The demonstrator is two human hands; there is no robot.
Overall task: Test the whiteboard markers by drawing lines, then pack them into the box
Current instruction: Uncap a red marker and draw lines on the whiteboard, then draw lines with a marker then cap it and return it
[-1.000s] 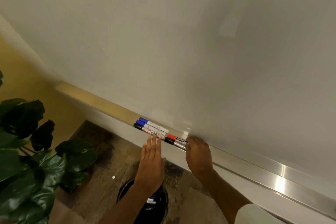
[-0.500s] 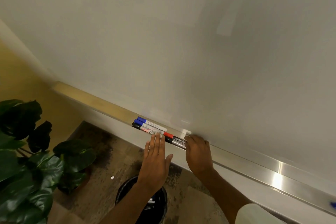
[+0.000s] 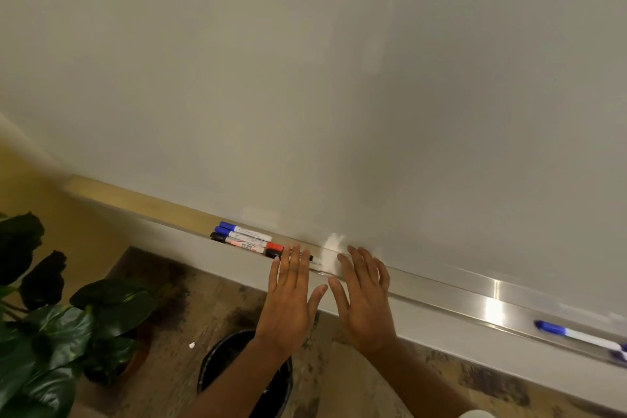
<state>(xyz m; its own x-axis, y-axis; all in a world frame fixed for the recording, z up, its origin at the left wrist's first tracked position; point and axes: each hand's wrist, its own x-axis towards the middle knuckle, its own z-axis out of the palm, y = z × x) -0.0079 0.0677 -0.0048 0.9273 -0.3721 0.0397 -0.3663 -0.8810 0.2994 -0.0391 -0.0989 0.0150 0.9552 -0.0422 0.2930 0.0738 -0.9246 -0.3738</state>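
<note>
Several whiteboard markers point(image 3: 246, 238) lie side by side on the metal tray point(image 3: 441, 288) under the blank whiteboard point(image 3: 339, 78): two with blue caps, one with a black cap, and behind my fingers a red-capped and a black one. My left hand point(image 3: 288, 302) is flat with spread fingers, its fingertips over the right end of that group. My right hand point(image 3: 364, 299) is beside it, fingers apart, holding nothing, resting at the tray's edge. Another blue-capped marker point(image 3: 580, 338) lies alone far right on the tray. No box is in view.
A black waste bin point(image 3: 244, 373) stands on the floor below my arms. A large-leaved potted plant point(image 3: 51, 326) fills the lower left. A yellow wall runs at the left of the board.
My right hand has let go of the black marker's end and opened flat, shifting right. My left hand has moved right over the markers. The view shifted, revealing the lone blue marker at far right.
</note>
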